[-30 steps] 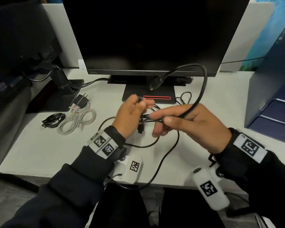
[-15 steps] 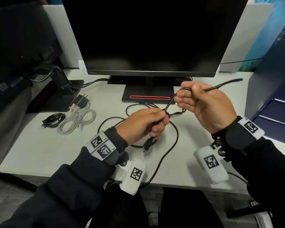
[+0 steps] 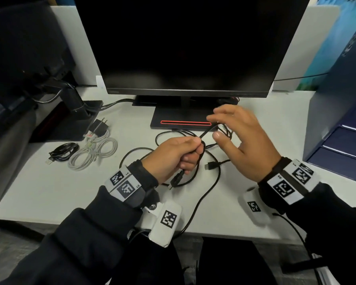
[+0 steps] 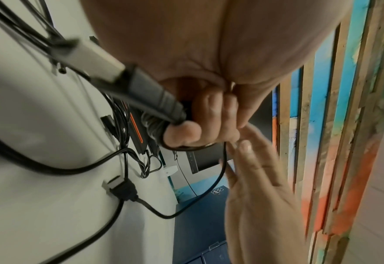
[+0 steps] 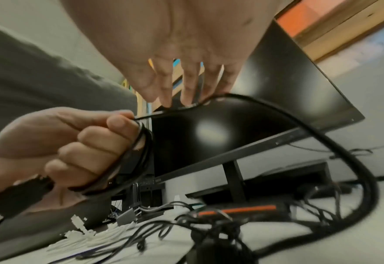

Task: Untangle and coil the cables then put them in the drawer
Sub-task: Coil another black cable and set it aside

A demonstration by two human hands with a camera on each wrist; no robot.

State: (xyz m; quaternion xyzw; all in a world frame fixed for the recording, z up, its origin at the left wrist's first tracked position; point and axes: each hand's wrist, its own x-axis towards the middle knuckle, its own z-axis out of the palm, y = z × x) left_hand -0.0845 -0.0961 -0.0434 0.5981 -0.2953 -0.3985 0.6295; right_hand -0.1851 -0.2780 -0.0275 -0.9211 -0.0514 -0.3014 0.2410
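Note:
My left hand (image 3: pixel 185 155) grips a thin black cable (image 3: pixel 207 131) in a fist, with loops wound over its fingers (image 5: pixel 139 151). The cable's USB plug (image 3: pixel 176 179) sticks out below the fist, large in the left wrist view (image 4: pixel 109 71). My right hand (image 3: pixel 220 128) hovers just right of the fist in front of the monitor base, fingers straight and spread. The cable runs from the left fist up across the right fingertips (image 5: pixel 186 105), then arcs down to the desk. More black cable (image 3: pixel 212 182) lies loose on the white desk (image 3: pixel 49 202) under both hands, with another plug (image 3: pixel 211 166).
A coiled black cable (image 3: pixel 64 151) and coiled white cables (image 3: pixel 95 154) with a black charger (image 3: pixel 99 126) lie at the left. A dark monitor (image 3: pixel 183 48) on its stand base (image 3: pixel 181 120) fills the back. A blue drawer unit (image 3: pixel 341 140) stands at the right.
My right hand has let go its pinch on the cable, spread its fingers and dropped closer to the left fist. The left hand keeps its grip in about the same place.

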